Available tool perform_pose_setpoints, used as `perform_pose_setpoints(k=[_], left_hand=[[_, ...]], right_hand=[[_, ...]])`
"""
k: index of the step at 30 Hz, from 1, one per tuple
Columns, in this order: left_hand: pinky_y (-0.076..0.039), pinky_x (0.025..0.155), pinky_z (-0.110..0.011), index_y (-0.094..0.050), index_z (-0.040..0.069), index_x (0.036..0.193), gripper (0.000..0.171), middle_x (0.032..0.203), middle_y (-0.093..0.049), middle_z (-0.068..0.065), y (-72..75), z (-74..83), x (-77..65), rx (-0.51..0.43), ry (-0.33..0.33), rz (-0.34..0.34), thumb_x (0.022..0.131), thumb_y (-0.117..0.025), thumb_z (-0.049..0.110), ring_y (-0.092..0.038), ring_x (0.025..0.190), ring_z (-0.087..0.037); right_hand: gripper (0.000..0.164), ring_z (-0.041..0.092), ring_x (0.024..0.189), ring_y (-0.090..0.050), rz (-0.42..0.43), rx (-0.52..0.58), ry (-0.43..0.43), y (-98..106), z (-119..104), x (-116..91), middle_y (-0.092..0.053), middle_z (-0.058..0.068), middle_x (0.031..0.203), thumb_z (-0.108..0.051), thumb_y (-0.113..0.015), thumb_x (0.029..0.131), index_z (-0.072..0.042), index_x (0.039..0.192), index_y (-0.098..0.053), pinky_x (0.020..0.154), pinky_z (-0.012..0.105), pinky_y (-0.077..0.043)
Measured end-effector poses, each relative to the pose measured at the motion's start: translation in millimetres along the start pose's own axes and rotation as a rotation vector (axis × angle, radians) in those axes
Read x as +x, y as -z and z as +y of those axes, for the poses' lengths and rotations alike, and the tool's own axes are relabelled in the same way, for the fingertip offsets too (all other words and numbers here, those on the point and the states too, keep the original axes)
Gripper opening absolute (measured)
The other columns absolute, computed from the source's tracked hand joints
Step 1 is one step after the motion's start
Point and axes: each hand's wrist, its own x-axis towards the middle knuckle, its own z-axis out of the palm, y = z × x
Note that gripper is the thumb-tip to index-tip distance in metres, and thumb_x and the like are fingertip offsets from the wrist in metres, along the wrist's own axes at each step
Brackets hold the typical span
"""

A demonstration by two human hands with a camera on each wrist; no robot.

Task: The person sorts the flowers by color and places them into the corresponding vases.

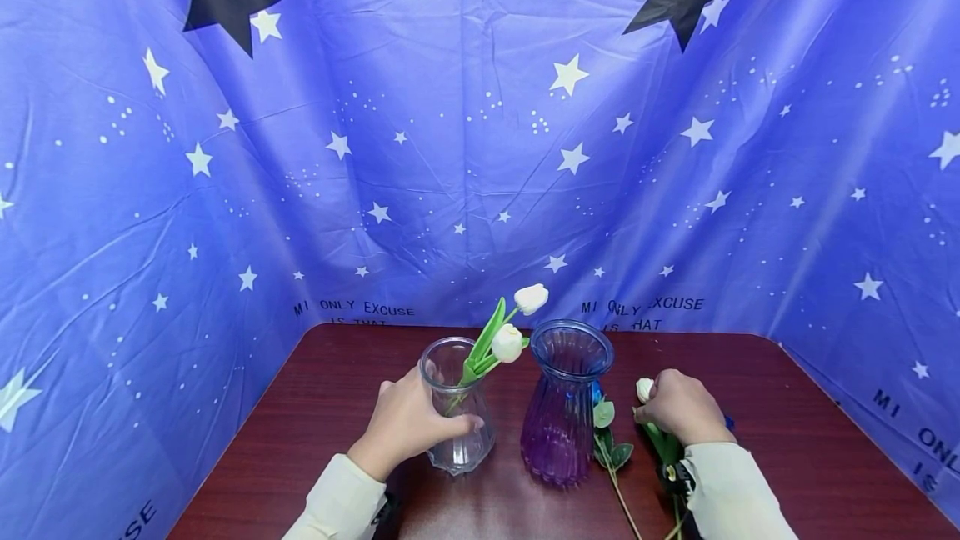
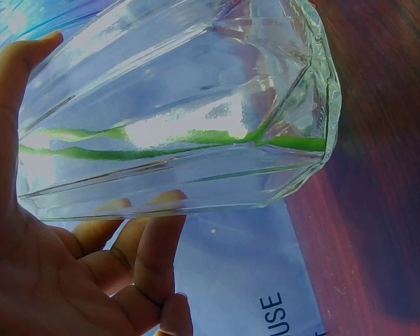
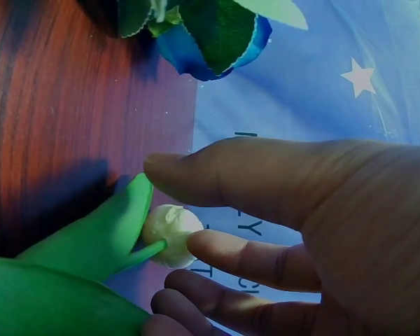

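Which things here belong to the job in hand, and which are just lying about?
In the job:
Clear vase, gripped by the left hand
White tulips, standing in it
Loose tulip, at the right hand

Seemingly lying about, though possibly for later use:
Purple vase, untouched
Blue rose, untouched

Just the setting:
Table
Starry cloth

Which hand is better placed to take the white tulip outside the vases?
Probably the right hand: it is right beside that white tulip, while the left hand, farther away, grips the clear glass vase.
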Motion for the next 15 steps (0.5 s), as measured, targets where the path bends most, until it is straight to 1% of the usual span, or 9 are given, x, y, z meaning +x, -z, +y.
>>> perform_pose_setpoints(k=[3, 7, 15], left_hand=[[-0.037, 0.077, -0.039, -0.058, 0.034, 0.131, 0.086, 0.109, -0.072, 0.021, 0.4, 0.2, 0.2, 0.000, 0.000, 0.002, 0.060, -0.084, 0.074, -0.070, 0.101, -0.008], [-0.037, 0.077, -0.040, -0.058, 0.033, 0.132, 0.087, 0.109, -0.072, 0.020, 0.3, -0.3, -0.1, 0.001, 0.004, 0.001, 0.060, -0.084, 0.075, -0.070, 0.101, -0.008], [-0.037, 0.078, -0.039, -0.058, 0.033, 0.131, 0.086, 0.110, -0.072, 0.020, -0.7, -1.1, -0.1, 0.011, -0.007, -0.004, 0.061, -0.084, 0.074, -0.070, 0.101, -0.007]], right_hand=[[0.041, 0.020, 0.059, -0.045, -0.005, -0.004, 0.006, -1.9, 0.5, 1.0, -0.044, -0.002, 0.061, -0.025, -0.089, 0.070, -0.017, 0.061, -0.049, 0.054, 0.034, -0.034], [0.038, 0.021, 0.061, -0.048, -0.024, -0.007, -0.008, -4.2, 0.4, 2.2, -0.048, 0.000, 0.064, -0.023, -0.090, 0.068, -0.015, 0.065, -0.053, 0.055, 0.035, -0.035], [0.039, 0.023, 0.062, -0.050, -0.046, -0.009, -0.039, -6.5, -0.6, 2.0, -0.050, 0.002, 0.067, -0.022, -0.092, 0.067, -0.014, 0.070, -0.054, 0.054, 0.037, -0.037]])
